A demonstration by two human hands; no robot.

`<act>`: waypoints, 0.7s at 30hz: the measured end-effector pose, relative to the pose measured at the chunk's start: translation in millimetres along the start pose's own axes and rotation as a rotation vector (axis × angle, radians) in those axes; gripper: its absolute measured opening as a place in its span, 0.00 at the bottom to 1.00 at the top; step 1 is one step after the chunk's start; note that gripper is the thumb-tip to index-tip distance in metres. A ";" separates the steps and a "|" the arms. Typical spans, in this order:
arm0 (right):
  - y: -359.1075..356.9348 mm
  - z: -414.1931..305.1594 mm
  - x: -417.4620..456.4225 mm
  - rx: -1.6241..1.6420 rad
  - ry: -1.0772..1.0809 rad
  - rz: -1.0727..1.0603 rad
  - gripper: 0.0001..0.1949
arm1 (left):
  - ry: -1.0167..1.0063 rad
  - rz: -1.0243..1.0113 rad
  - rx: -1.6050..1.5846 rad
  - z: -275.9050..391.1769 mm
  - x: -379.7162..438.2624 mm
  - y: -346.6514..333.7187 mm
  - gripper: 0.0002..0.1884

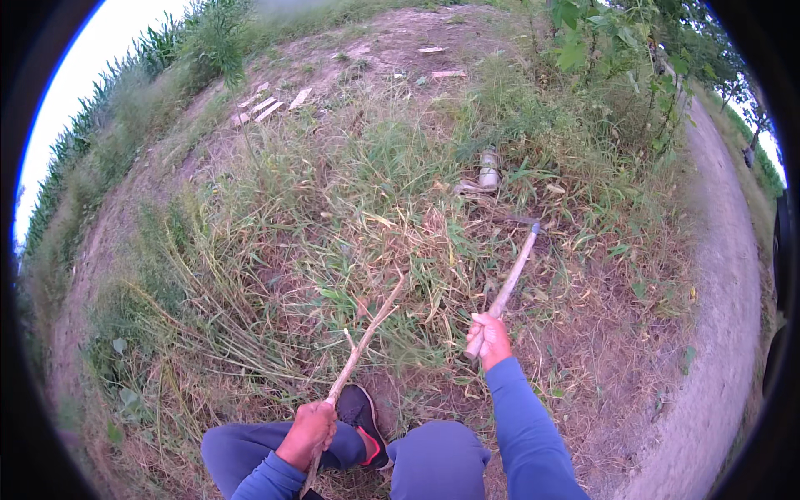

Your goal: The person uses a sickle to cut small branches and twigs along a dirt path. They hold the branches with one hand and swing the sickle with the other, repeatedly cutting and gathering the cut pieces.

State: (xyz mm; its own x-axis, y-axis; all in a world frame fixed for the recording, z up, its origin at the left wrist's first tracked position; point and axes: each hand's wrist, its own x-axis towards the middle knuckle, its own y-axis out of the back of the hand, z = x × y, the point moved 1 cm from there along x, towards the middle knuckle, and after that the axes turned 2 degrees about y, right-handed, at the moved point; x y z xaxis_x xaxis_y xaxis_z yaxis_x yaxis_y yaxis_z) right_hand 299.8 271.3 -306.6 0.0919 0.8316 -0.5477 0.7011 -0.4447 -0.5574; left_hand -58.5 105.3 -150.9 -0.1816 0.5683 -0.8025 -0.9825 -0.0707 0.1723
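My left hand point(310, 431) grips a bare, forked wooden stick point(362, 347) near my left knee. The stick slants up and to the right, its thin tip over the grass. In my right hand point(490, 337) is the wooden handle of a sickle point(515, 272), held close to its butt end. The sickle's metal collar sits at the far end of the handle, and its thin blade points left, partly lost among the stalks. Between the two tools lies a patch of green grass and dry, flattened stalks point(431, 250).
A pale bottle or jar point(489, 170) stands in the grass beyond the sickle. Cut stems point(250, 337) lean on the left. Several pale flat pieces point(269, 109) lie on bare soil farther off. A dirt path point(725, 250) runs along the right; leafy plants point(581, 56) grow at upper right.
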 end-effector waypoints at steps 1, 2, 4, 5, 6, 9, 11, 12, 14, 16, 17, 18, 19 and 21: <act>-11.1 9.2 17.6 0.022 -0.046 0.021 0.09 | 0.000 0.000 0.006 2.4 0.2 -1.2 0.18; -21.8 21.4 29.4 0.054 -0.105 -0.082 0.09 | 0.001 -0.001 0.013 4.4 0.3 -2.2 0.18; -39.5 53.3 41.4 0.055 -0.197 -0.138 0.09 | 0.021 0.005 0.038 7.1 1.4 -2.3 0.19; -47.0 71.1 43.6 0.042 -0.210 -0.126 0.09 | 0.017 0.000 0.039 8.0 2.9 -2.4 0.19; -51.1 88.2 42.0 -0.028 -0.199 -0.084 0.09 | 0.017 -0.002 0.038 7.9 4.0 -2.0 0.20; -48.0 113.2 33.1 -0.067 -0.298 -0.030 0.09 | 0.009 -0.001 0.041 6.3 9.6 -2.3 0.21; -37.7 113.3 18.7 -0.098 -0.305 -0.093 0.09 | 0.014 -0.008 0.053 3.5 12.2 -5.3 0.21; -31.1 109.4 8.5 -0.129 -0.291 -0.096 0.08 | 0.016 -0.013 0.062 3.8 13.7 -5.8 0.21; -18.1 97.3 -19.0 -0.192 -0.316 -0.119 0.10 | -0.011 -0.016 0.078 4.3 13.3 -6.8 0.21; -0.3 85.6 -61.4 -0.261 -0.316 -0.121 0.12 | -0.023 -0.012 0.089 4.3 9.7 -5.9 0.21; 9.3 80.2 -86.3 -0.318 -0.322 -0.106 0.13 | -0.022 -0.003 0.091 3.2 6.6 -6.2 0.21; 16.8 70.7 -105.0 -0.246 -0.315 -0.131 0.14 | -0.020 -0.020 0.067 0.7 2.2 -3.3 0.21; 21.5 60.0 -119.3 -0.201 -0.313 -0.118 0.14 | -0.046 -0.022 0.055 -2.3 -4.4 1.3 0.20; 34.8 42.7 -157.9 -0.393 -0.367 -0.139 0.15 | -0.042 -0.038 0.044 -10.8 -18.8 6.7 0.17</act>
State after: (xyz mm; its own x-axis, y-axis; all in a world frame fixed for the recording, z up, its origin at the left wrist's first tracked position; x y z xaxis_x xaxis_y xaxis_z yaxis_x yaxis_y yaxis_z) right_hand 279.6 110.3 -266.1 -0.2233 0.6715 -0.7066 0.9067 -0.1230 -0.4035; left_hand -62.1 85.3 -140.8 -0.1418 0.6041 -0.7842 -0.9857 -0.0131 0.1681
